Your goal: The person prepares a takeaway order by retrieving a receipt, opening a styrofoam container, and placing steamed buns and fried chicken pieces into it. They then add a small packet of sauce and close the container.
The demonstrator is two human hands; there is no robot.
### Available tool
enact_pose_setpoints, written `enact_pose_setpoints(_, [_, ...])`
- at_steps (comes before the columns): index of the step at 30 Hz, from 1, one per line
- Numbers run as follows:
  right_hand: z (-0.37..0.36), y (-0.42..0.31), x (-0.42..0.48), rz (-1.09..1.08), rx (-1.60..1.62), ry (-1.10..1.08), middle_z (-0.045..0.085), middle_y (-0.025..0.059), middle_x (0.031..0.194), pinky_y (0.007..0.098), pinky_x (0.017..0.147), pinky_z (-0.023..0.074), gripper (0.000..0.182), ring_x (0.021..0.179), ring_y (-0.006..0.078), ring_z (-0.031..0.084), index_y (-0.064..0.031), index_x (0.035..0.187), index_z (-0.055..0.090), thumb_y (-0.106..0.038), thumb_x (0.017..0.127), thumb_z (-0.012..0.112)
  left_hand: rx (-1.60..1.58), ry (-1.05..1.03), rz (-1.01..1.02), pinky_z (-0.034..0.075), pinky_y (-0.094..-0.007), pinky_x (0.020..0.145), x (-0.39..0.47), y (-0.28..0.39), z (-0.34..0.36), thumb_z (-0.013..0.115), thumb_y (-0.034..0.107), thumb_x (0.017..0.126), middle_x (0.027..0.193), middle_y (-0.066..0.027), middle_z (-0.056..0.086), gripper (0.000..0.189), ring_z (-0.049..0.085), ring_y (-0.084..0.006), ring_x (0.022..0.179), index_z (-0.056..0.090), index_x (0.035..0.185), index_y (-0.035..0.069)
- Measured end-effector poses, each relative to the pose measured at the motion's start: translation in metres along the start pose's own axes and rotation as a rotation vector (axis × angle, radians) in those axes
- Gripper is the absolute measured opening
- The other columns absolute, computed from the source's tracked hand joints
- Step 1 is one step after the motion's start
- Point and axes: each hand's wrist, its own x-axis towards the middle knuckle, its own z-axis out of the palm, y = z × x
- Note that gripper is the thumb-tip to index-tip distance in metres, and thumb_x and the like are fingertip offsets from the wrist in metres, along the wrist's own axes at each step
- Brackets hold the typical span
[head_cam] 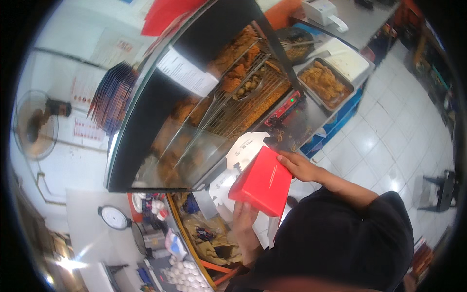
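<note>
A red folding cardboard food box point(263, 179) with white inner faces is tilted between my two hands, in front of the heated display case. My right hand point(299, 166) grips its right edge with the thumb on the red face. Against the lower left corner, my left hand point(243, 216) grips the box from below. One white flap point(250, 146) of the box stands open towards the case and bears printing. Another white flap point(222, 188) spreads out on the left. The inside of the box faces away from me and is hidden.
The glass and black display case point(146, 138) holds fried food on wire racks point(251, 98). Beside it, a metal tray of fried pieces point(324, 84) sits on the counter near a dark pan point(295, 43). A shelf with crumpled plastic bags point(211, 237) lies low on the left.
</note>
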Motion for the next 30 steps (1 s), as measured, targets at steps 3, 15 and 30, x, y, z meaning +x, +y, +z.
enact_pose_setpoints(3, [-0.003,-0.004,0.001,0.008,-0.162,0.045,0.064,0.0253,0.108,0.0426,0.093,0.0462,0.044,0.106,0.0374,0.061,0.0006,0.130,0.053,-0.033,0.106,0.039,-0.105,0.113,0.008,0.047,-0.0405,0.102,0.015,-0.005,0.033,0.050,0.023,0.103,0.133,-0.0141,0.058,0.043,0.060,-0.0255,0.117,0.046,0.139,0.000])
enact_pose_setpoints(15, [0.034,-0.041,-0.015,-1.037,-0.488,-0.329,0.044,0.0203,0.146,0.0426,0.107,0.0414,0.052,0.133,0.0333,0.047,-0.0041,0.134,0.054,-0.026,0.089,0.066,-0.024,0.826,0.246,0.054,-0.0313,0.082,-0.024,-0.025,0.033,0.054,0.026,0.103,0.109,-0.0112,0.068,0.029,0.066,-0.0178,0.096,0.061,0.117,0.001])
enact_pose_setpoints(30, [0.042,-0.033,-0.002,-0.911,-0.387,-0.187,0.050,0.0193,0.138,0.0419,0.105,0.0441,0.042,0.125,0.0359,0.051,-0.0005,0.123,0.056,-0.011,0.085,0.071,0.267,0.821,0.278,0.052,-0.0271,0.071,-0.007,-0.036,0.088,0.048,0.031,0.106,0.088,-0.0083,0.068,0.041,0.063,-0.0129,0.078,0.063,0.104,-0.007])
